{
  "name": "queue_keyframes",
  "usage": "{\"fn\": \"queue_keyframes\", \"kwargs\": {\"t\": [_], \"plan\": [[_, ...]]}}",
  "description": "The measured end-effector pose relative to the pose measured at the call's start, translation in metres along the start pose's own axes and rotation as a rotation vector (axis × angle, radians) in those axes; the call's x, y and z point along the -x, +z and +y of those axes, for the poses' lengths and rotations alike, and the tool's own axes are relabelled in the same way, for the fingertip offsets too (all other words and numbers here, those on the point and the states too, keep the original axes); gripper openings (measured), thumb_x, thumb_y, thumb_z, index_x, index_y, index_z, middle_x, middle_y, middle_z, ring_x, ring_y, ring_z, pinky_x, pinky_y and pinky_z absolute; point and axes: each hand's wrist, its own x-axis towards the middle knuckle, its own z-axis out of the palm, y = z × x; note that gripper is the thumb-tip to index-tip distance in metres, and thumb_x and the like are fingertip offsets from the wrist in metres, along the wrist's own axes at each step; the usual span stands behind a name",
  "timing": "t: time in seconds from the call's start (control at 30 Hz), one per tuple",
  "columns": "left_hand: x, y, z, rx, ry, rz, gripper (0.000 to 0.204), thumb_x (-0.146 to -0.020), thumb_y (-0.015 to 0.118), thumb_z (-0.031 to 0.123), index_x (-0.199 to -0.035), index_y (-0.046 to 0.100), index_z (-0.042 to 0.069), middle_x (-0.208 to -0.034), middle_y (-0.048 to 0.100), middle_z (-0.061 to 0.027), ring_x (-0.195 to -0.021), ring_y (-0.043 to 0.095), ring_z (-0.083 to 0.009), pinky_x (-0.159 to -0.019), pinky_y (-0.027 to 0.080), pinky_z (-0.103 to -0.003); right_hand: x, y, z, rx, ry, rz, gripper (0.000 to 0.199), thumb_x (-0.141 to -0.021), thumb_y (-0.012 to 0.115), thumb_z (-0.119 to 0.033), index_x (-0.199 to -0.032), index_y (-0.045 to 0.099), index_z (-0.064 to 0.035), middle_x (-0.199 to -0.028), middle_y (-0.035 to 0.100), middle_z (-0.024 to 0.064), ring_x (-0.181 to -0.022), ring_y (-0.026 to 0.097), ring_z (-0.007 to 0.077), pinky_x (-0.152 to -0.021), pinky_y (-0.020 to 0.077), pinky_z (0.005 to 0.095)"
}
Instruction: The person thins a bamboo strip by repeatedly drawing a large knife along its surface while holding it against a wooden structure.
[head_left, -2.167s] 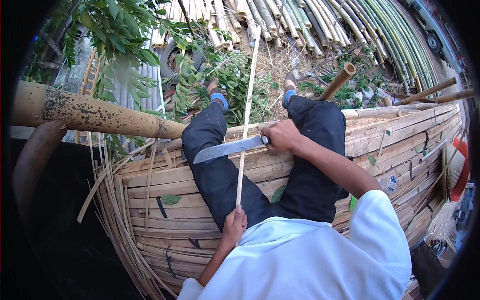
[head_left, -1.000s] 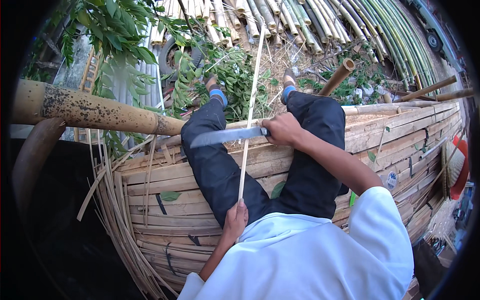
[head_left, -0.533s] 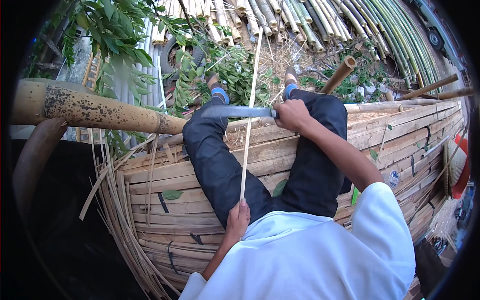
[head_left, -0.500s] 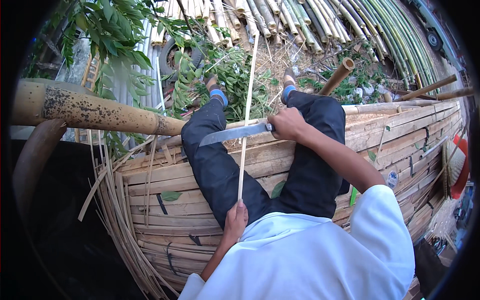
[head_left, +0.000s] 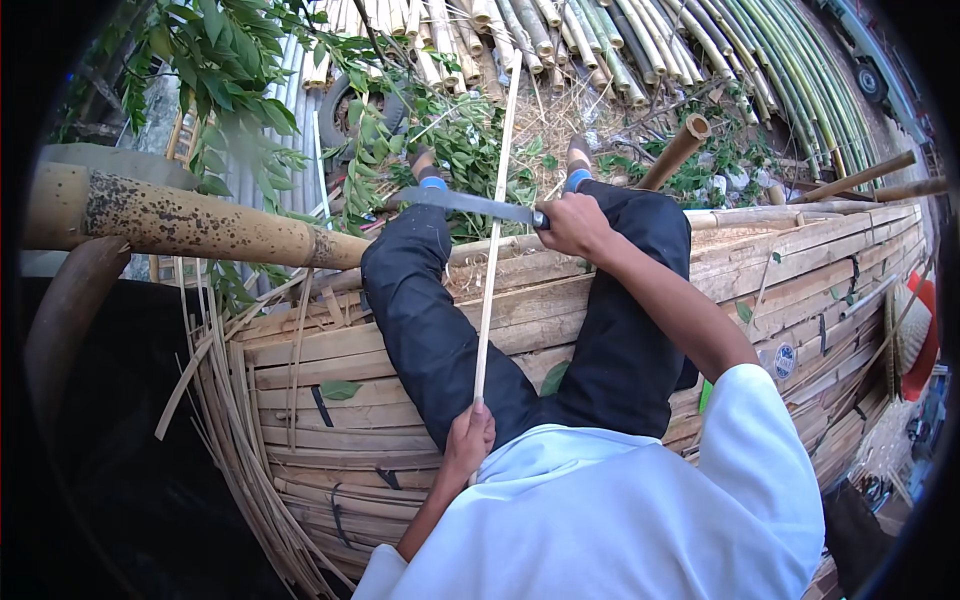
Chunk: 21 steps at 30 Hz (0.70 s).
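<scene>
Head view: right hand (head_left: 575, 222), gripping the knife (head_left: 470, 204), has slid farther up the strip (head_left: 492, 240).

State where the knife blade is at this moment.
In the head view the knife blade lies level in the upper middle, held by the right hand, crossing the thin bamboo strip above the person's knees; the left hand grips the strip's lower end.

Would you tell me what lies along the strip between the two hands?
In the head view, only bare strip runs from left hand to right hand, over the dark trousers.
</scene>
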Motion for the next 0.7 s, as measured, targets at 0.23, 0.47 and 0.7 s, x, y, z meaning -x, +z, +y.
{"fn": "queue_keyframes", "kwargs": {"t": [0.23, 0.47, 0.7], "plan": [[0.001, -0.004, 0.000, 0.030, -0.015, -0.031, 0.042, -0.100, 0.034, 0.046, -0.077, 0.035, 0.012, -0.059, 0.031, 0.0037, -0.045, 0.027, -0.0036, -0.038, 0.021, -0.020, -0.009, 0.009, 0.011, 0.038, 0.129, 0.017, 0.019, -0.069, 0.061, -0.024, -0.072, 0.064, -0.0059, -0.061, 0.061, 0.0176, -0.061, 0.064, 0.0354, -0.059, 0.0517, 0.0462], [0.010, -0.007, 0.005, -0.013, -0.010, -0.022, 0.043, -0.100, 0.035, 0.046, -0.076, 0.037, 0.010, -0.062, 0.033, 0.0038, -0.048, 0.030, -0.0038, -0.040, 0.023, -0.020, -0.019, -0.015, 0.021, 0.188, 0.119, 0.034, 0.019, -0.066, 0.066, -0.025, -0.075, 0.066, -0.0076, -0.066, 0.064, 0.0164, -0.065, 0.066, 0.0340, -0.060, 0.0523, 0.0443], [0.036, -0.025, 0.005, 0.006, -0.035, -0.057, 0.040, -0.099, 0.037, 0.047, -0.080, 0.037, 0.012, -0.059, 0.029, 0.0037, -0.046, 0.025, -0.0038, -0.040, 0.019, -0.021, -0.029, -0.030, 0.031, 0.294, -0.113, -0.015, 0.015, -0.064, 0.065, -0.023, -0.072, 0.066, -0.0104, -0.061, 0.063, 0.0136, -0.057, 0.064, 0.0328, -0.055, 0.0513, 0.0425]]}}
